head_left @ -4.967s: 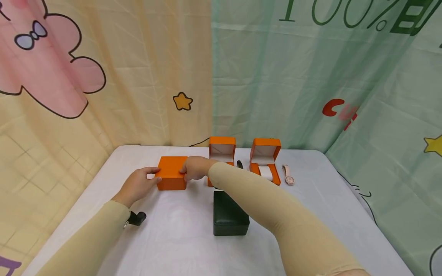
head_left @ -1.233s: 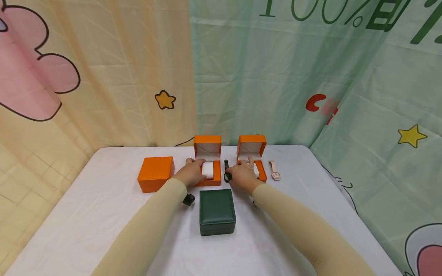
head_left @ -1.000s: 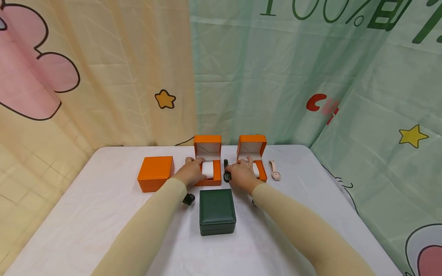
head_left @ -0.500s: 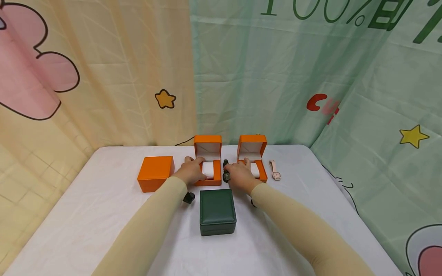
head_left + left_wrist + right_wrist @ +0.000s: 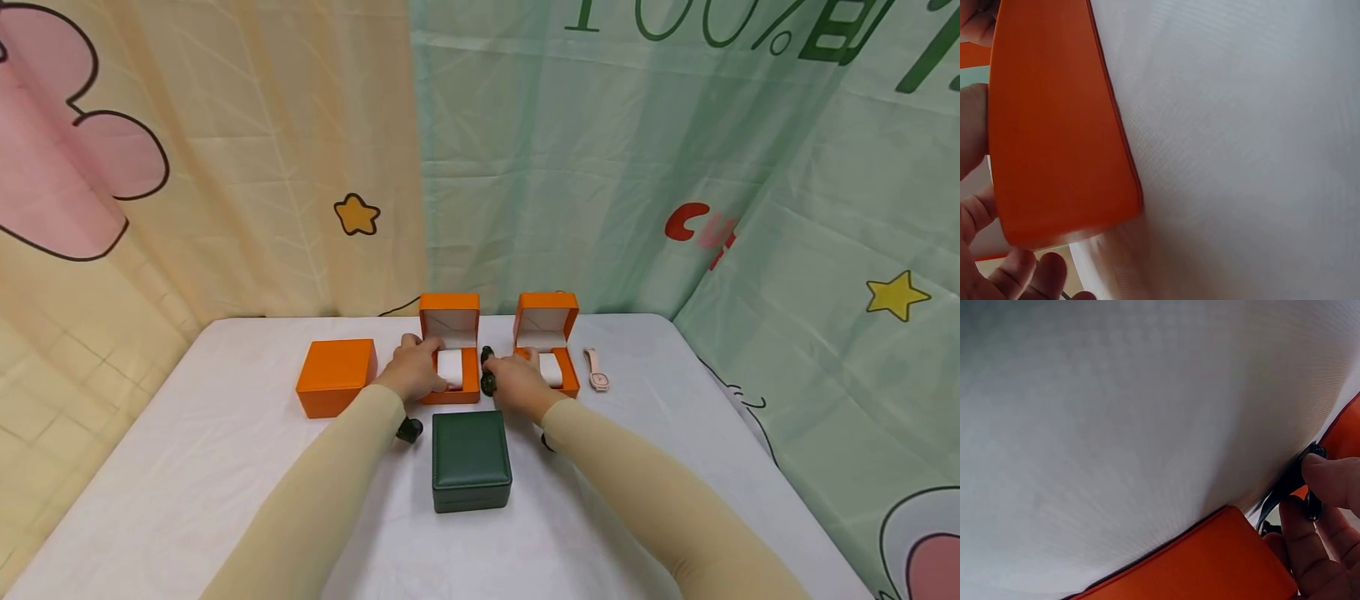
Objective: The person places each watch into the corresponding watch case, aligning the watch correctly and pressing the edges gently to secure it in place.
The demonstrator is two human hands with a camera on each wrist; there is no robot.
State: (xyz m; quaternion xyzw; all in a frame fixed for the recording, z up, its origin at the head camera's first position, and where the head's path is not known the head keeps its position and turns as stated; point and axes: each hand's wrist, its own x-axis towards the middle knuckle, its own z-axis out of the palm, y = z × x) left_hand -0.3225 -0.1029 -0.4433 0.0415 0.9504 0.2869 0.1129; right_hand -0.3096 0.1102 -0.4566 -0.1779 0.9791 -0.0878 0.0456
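My left hand (image 5: 411, 369) grips the left side of an open orange watch box (image 5: 471, 375) with a white cushion (image 5: 450, 369) inside. The left wrist view shows fingers around the box's orange wall (image 5: 1060, 125). Just right of that box, my right hand (image 5: 517, 383) pinches a black watch (image 5: 487, 382) between thumb and fingers. Its dark strap (image 5: 1282, 487) shows in the right wrist view; part of the watch is hidden by the hand. A second open orange box (image 5: 572, 372) with a white cushion (image 5: 550, 371) stands behind and right of this hand.
A closed orange box (image 5: 336, 379) stands at left. Nearer the front is a closed dark green box (image 5: 471, 458). A pink watch (image 5: 596, 371) lies right of the second open box. All rest on a white-covered table (image 5: 225, 467) before printed curtains.
Five seconds ago both hands held the closed orange box. The left hand has since moved to the open box, the right to the black watch, which lately shifted slightly left and turned.
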